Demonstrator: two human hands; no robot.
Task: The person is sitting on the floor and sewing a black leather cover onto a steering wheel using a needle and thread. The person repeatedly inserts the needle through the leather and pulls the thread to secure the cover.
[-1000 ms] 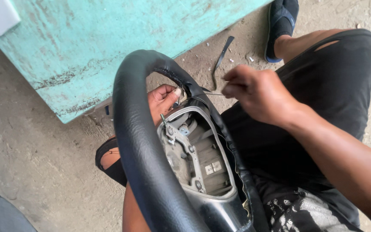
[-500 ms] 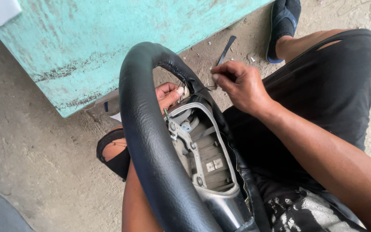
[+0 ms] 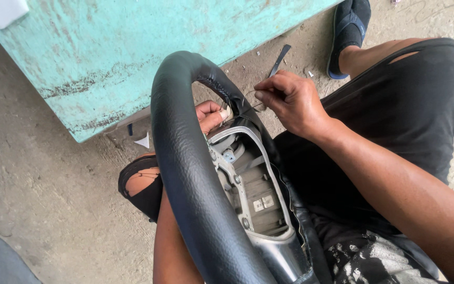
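Observation:
A steering wheel [image 3: 185,158] with a black leather cover stands upright on my lap, its open grey hub [image 3: 248,184] facing right. My left hand [image 3: 209,115] reaches through the rim from behind and pinches the cover's stitched edge near the top. My right hand [image 3: 290,102] is closed on a thin dark thread [image 3: 248,109], probably with a needle, that runs taut to the seam on the rim's inner side. The needle itself is too small to make out.
A worn turquoise painted wall or panel [image 3: 132,52] stands just beyond the wheel. My sandalled feet [image 3: 350,31] rest on the concrete floor [image 3: 38,200]. A thin dark strip [image 3: 279,59] and small scraps lie on the ground by the wall.
My right hand has drawn the thread up and to the right, away from the rim. The wheel and my left hand have barely shifted.

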